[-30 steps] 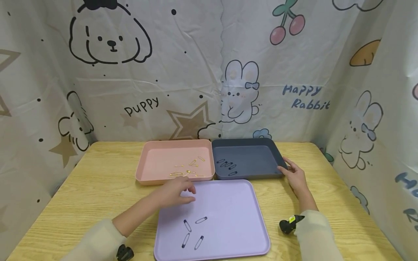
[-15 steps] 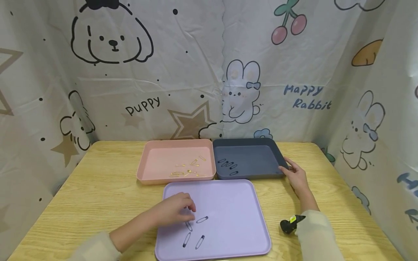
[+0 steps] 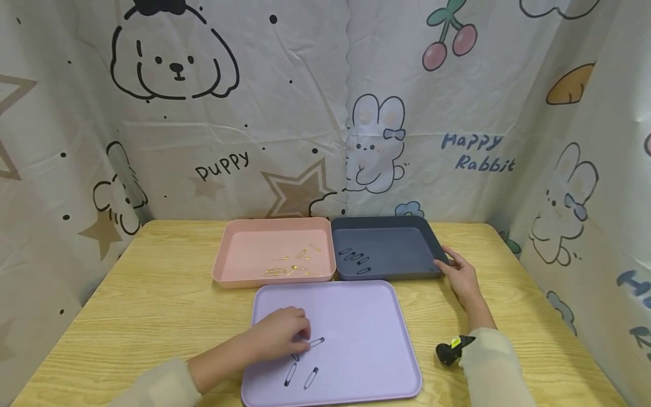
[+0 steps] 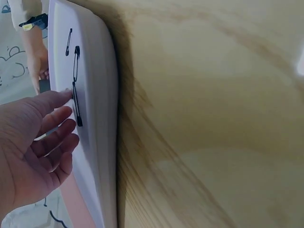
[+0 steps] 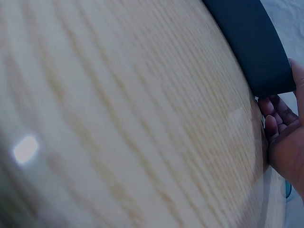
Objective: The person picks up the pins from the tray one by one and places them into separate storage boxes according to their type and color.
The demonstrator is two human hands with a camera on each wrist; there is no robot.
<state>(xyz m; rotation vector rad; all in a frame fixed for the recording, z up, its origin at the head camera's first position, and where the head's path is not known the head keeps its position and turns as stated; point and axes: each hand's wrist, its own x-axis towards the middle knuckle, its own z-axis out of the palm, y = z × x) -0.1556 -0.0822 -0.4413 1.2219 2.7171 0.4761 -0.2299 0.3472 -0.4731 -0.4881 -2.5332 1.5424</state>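
On the lilac tray [image 3: 366, 345] lie several black safety pins. My left hand [image 3: 280, 334] is low over its left part, thumb and fingertips beside one safety pin [image 3: 317, 342] and partly covering another [image 3: 295, 357]. In the left wrist view a gap shows between thumb and index finger on the left hand [image 4: 38, 137]; no lifted pin is visible. Two more pins, including a front safety pin [image 3: 311, 378], lie nearer the front. My right hand [image 3: 461, 278] grips the right front corner of the dark grey tray [image 3: 402, 249], thumb at its rim.
Behind the lilac tray stands a pink tray [image 3: 244, 249] with several gold safety pins [image 3: 292, 268]. It adjoins the dark grey tray, where several black safety pins [image 3: 354, 257] lie at the left. A printed curtain [image 3: 305, 113] hangs behind the wooden table [image 3: 173, 299].
My left hand has come down and toward me from near the pink tray to the pins on the lilac tray. The right hand stays at the dark grey tray's corner.
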